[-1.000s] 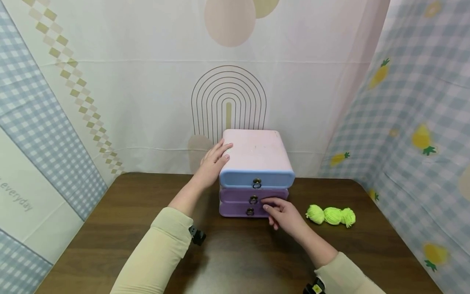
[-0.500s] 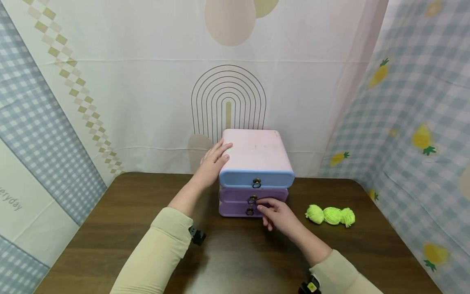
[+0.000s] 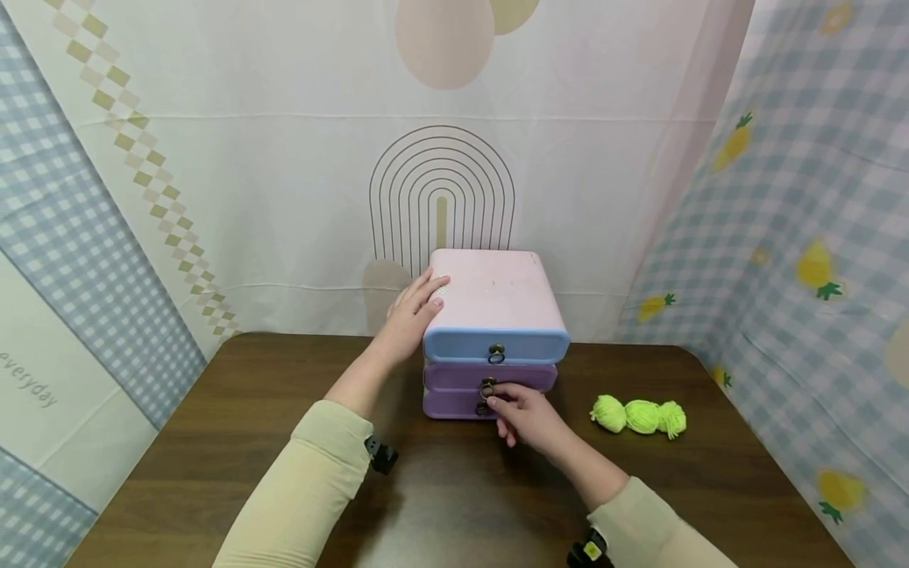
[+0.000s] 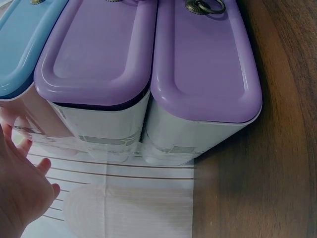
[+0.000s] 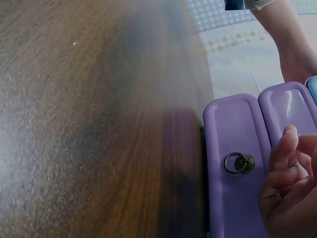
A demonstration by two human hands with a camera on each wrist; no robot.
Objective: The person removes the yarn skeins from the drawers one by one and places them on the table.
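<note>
A small set of stacked drawers with a pink top stands at the back of the table, its blue top drawer above two purple ones. My left hand rests with extended fingers on the upper left edge of the pink casing. At the front, my right hand has thumb and index finger on the ring pull of the middle purple drawer, seemingly pinching it; the fingers hide that ring in the right wrist view. Below it, the bottom drawer's ring pull hangs free. All drawers look closed.
A bright green yarn skein, tied into three bulges, lies right of the drawers on the dark wooden table. Patterned cloth hangs close behind the drawers, and checked cloth along the right side.
My right hand has moved left along the purple drawer front, its thumb and index finger reaching the middle ring pull. My left hand stays in place.
</note>
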